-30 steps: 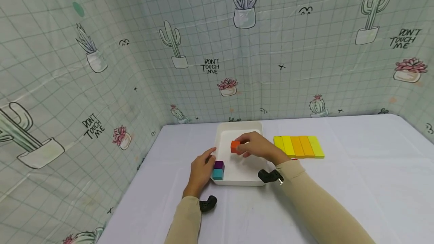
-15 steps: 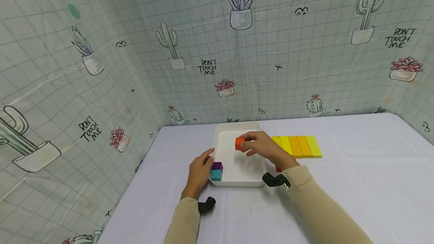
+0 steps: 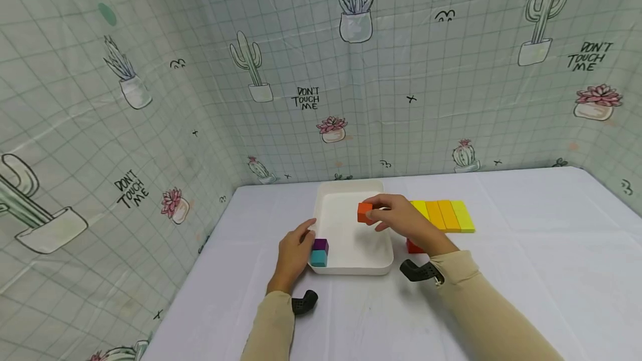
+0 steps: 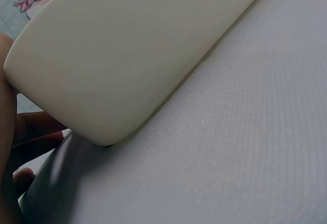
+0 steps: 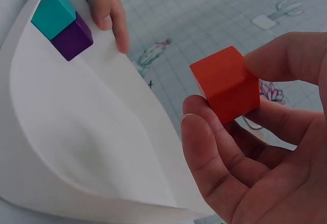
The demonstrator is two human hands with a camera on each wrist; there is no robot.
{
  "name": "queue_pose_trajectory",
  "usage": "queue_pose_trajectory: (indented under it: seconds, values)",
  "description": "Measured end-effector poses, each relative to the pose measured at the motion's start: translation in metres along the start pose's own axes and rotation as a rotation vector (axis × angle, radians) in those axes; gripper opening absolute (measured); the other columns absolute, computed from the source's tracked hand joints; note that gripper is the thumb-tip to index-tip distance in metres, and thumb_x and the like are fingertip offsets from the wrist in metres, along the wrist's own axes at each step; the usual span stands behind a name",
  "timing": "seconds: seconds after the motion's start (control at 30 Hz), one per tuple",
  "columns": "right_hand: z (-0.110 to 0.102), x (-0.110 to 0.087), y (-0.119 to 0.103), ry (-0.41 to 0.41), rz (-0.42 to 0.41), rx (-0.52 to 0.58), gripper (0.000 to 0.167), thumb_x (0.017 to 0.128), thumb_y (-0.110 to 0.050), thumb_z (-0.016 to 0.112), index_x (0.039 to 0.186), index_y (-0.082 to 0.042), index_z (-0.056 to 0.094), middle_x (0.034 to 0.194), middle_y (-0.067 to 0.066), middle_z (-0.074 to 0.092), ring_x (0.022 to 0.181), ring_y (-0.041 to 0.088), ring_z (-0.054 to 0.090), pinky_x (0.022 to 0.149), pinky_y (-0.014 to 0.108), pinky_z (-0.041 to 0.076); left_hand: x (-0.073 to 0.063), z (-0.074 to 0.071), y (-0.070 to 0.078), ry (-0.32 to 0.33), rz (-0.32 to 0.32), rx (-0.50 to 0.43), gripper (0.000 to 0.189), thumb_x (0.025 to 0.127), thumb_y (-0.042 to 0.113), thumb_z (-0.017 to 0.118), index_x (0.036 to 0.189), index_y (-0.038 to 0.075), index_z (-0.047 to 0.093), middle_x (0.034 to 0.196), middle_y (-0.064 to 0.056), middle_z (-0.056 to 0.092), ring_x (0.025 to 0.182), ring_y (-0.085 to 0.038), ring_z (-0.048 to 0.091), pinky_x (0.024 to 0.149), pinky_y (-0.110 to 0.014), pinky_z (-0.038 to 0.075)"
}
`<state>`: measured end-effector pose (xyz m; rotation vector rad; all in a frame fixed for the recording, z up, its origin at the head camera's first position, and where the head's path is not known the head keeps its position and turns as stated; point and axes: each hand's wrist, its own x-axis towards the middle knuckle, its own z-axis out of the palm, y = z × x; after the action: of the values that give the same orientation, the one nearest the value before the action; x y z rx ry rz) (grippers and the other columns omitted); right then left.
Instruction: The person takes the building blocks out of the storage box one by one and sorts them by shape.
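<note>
An orange cube (image 3: 365, 213) is pinched between the thumb and fingertips of my right hand (image 3: 393, 215), raised above the right half of a white tray (image 3: 351, 271). In the right wrist view the same cube (image 5: 227, 83) shows clear of the tray floor. My left hand (image 3: 295, 254) rests at the tray's left rim with its fingers relaxed, touching the edge. Beside it, in the tray's near left corner, a purple cube (image 3: 320, 244) and a teal cube (image 3: 318, 258) stand against each other. The left wrist view shows the tray's outer wall (image 4: 122, 55) and some fingers (image 4: 38, 142).
Right of the tray, yellow and orange flat blocks (image 3: 443, 216) lie side by side in a row, partly hidden by my right hand. A red block (image 3: 414, 247) sits near the right forearm, partly covered. A white cloth (image 3: 526, 272) covers the table, and a printed curtain (image 3: 401, 71) hangs behind.
My right hand has moved right across the tray, still holding the orange cube. More of the red block has come into sight. The left hand stays at the rim.
</note>
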<state>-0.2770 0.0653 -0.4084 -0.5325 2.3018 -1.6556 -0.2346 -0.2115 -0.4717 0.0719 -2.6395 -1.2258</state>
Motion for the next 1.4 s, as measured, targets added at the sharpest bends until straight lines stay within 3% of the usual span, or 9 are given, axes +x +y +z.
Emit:
queue_pose_trajectory:
  seconds: [0.3, 0.47, 0.73, 1.03, 1.4]
  values:
    - [-0.016, -0.017, 0.002, 0.005, 0.027, 0.027, 0.039, 0.097, -0.022, 0.06, 0.133, -0.006, 0.059, 0.111, 0.011, 0.069, 0.102, 0.041, 0.065, 0.085, 0.039, 0.057, 0.0, 0.0, 0.003, -0.005, -0.032, 0.003, 0.037, 0.102, 0.027, 0.055, 0.138, 0.028, 0.063, 0.114, -0.005, 0.067, 0.114, -0.029, 0.058, 0.104, -0.054, 0.044]
    - [-0.024, -0.025, 0.009, 0.017, 0.045, -0.005, 0.04, 0.098, -0.022, 0.06, 0.134, -0.005, 0.059, 0.112, 0.011, 0.069, 0.1, 0.034, 0.067, 0.085, 0.04, 0.057, -0.001, 0.0, 0.004, -0.005, -0.043, 0.007, 0.037, 0.102, 0.027, 0.055, 0.138, 0.028, 0.063, 0.117, -0.006, 0.067, 0.117, -0.03, 0.057, 0.104, -0.056, 0.043]
    - [-0.04, -0.04, 0.017, 0.036, 0.029, -0.025, 0.04, 0.097, -0.023, 0.061, 0.133, -0.005, 0.06, 0.115, 0.013, 0.068, 0.1, 0.036, 0.067, 0.086, 0.038, 0.057, -0.002, 0.0, 0.004, -0.002, -0.029, -0.002, 0.037, 0.102, 0.027, 0.055, 0.138, 0.028, 0.063, 0.117, -0.006, 0.067, 0.116, -0.03, 0.058, 0.104, -0.056, 0.043]
    - [-0.054, -0.054, 0.028, 0.056, 0.051, -0.079, 0.046, 0.097, -0.025, 0.062, 0.136, -0.002, 0.057, 0.118, 0.016, 0.065, 0.086, 0.028, 0.071, 0.086, 0.036, 0.053, -0.002, -0.001, 0.004, 0.0, -0.008, 0.0, 0.037, 0.102, 0.027, 0.055, 0.138, 0.027, 0.063, 0.115, -0.006, 0.067, 0.115, -0.029, 0.058, 0.104, -0.055, 0.043]
    - [-0.069, -0.064, 0.042, 0.058, 0.055, -0.016, 0.043, 0.099, -0.023, 0.06, 0.135, 0.001, 0.056, 0.116, 0.016, 0.067, 0.093, 0.029, 0.069, 0.085, 0.036, 0.056, -0.002, 0.0, 0.004, -0.002, -0.02, -0.013, 0.037, 0.102, 0.027, 0.055, 0.138, 0.027, 0.063, 0.116, -0.006, 0.067, 0.116, -0.029, 0.057, 0.105, -0.056, 0.042]
